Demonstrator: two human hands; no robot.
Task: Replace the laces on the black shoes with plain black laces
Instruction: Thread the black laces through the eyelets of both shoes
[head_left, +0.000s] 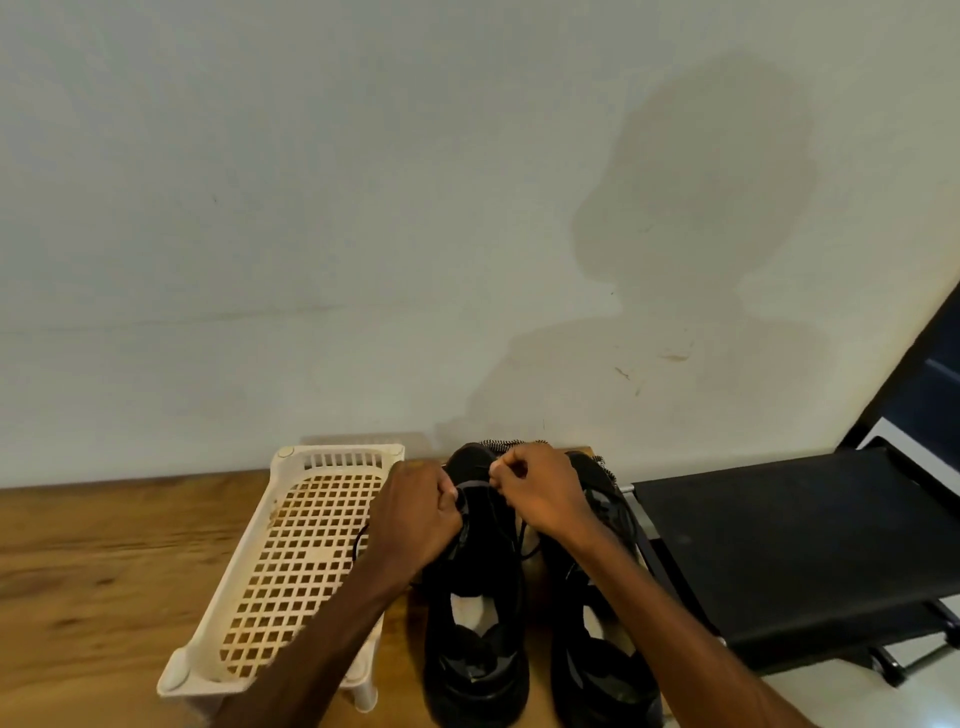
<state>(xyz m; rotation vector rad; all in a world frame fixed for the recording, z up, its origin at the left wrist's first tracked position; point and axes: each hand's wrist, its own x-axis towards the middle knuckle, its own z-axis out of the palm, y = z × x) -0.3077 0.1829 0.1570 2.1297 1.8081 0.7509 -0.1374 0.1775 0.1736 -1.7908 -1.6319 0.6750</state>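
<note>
Two black shoes stand side by side on the wooden table, toes toward the wall: the left shoe (475, 649) and the right shoe (602, 670). My left hand (415, 514) grips the left shoe's upper at its left side, fingers curled round the edge. My right hand (540, 493) pinches a black lace (524, 540) over the left shoe's toe end. A speckled black-and-white lace (506, 443) lies behind the shoes by the wall. Loose black lace ends (623, 519) trail over the right shoe.
A cream plastic lattice tray (291, 561) stands upside down left of the shoes, with a black lace loop (358, 540) at its right edge. A black bench or rack (789, 545) sits to the right. The white wall (363, 260) rises close behind the table (104, 571).
</note>
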